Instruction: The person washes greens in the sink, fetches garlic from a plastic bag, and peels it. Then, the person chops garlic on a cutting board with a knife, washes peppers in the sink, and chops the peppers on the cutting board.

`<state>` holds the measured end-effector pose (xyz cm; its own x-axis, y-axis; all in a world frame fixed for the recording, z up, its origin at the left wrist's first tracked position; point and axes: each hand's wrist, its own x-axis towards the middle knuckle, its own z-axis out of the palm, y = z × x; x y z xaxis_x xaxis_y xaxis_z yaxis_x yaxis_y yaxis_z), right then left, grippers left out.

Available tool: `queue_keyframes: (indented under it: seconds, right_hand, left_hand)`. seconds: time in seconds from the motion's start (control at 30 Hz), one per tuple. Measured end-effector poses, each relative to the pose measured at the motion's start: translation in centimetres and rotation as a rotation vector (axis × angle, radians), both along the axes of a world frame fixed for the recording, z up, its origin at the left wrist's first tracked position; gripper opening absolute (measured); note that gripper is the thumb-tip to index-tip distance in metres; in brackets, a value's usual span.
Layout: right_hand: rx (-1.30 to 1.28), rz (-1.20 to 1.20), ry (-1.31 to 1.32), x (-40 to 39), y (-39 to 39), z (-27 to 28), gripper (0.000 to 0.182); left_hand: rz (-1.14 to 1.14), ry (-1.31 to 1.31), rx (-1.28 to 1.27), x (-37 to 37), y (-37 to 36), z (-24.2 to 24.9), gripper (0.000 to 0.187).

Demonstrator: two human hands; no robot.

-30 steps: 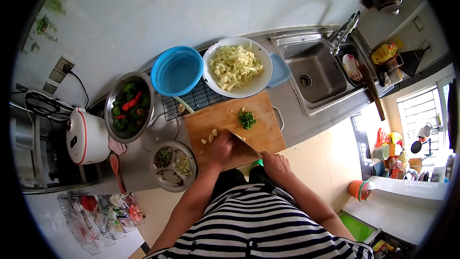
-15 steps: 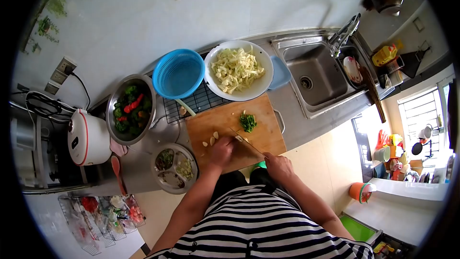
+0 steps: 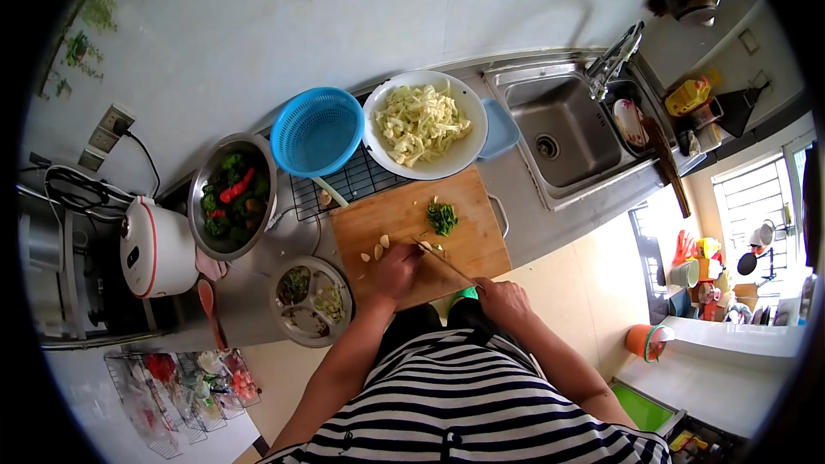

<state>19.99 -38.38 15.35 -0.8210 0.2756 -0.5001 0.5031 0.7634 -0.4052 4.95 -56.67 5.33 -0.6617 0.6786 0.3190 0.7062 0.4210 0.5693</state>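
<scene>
A wooden cutting board [image 3: 468, 271] lies at the counter's front edge. My right hand [image 3: 504, 299] is closed round the handle of a kitchen knife [image 3: 449, 265], whose blade points up and left across the board. With fingers curled, my left hand [image 3: 397, 271] presses on the board by the blade's tip, on what looks like a garlic clove, mostly hidden by the fingers. Small white pieces lie beside the blade. Several peeled garlic cloves [image 3: 378, 251] rest just left of that hand. Chopped green herbs [image 3: 442, 217] form a small pile beyond the knife.
Behind the board stand a white basin [image 3: 476, 148] of cut cabbage and a blue colander [image 3: 318, 131]. Leftward are a steel bowl [image 3: 266, 222] of broccoli and red pepper, a divided plate [image 3: 339, 328] and a rice cooker [image 3: 161, 249]. A sink [image 3: 563, 120] is at right.
The knife blade has tilted and shifted slightly by the left fingertips. Both hands keep nearly the same places; the whole view has moved a little.
</scene>
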Motion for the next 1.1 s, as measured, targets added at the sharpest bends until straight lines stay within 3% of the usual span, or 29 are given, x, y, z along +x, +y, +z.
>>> queue_keyframes:
  seconds: [0.17, 0.33, 0.43, 0.6, 0.7, 0.9, 0.97, 1.1]
  right_hand:
    - [0.016, -0.016, -0.052, -0.7, -0.8, -0.8, 0.028]
    - [-0.029, -0.101, 0.071, -1.3, -0.4, -2.1, 0.028]
    - [-0.049, -0.136, 0.090, -0.4, 0.3, -1.5, 0.027]
    - [-0.084, -0.031, 0.081, -0.3, 0.5, -1.2, 0.025]
    - [-0.113, -0.038, 0.114, -0.3, 0.8, -2.6, 0.024]
    - [-0.068, -0.158, 0.152, -0.8, 1.7, -1.4, 0.023]
    - [-0.060, -0.155, 0.171, -0.7, 1.6, -1.3, 0.022]
    - [-0.022, -0.127, 0.148, -0.2, 0.5, -1.3, 0.021]
  left_hand:
    - [-0.006, 0.073, 0.020, -0.2, 0.0, -0.1, 0.019]
    - [-0.016, 0.083, -0.046, 0.0, -0.4, -0.3, 0.019]
    - [0.053, -0.049, 0.005, 0.3, -1.4, 0.4, 0.020]
    - [0.197, 0.148, -0.069, -1.5, -2.8, 2.0, 0.019]
    - [0.293, 0.080, -0.186, -2.2, -2.3, 3.1, 0.023]
    - [0.186, 0.021, -0.272, -1.8, -1.2, 2.5, 0.017]
    - [-0.007, -0.029, -0.175, -1.2, -0.4, 1.3, 0.015]
    - [0.031, -0.123, -0.116, 0.6, 0.8, 2.8, 0.013]
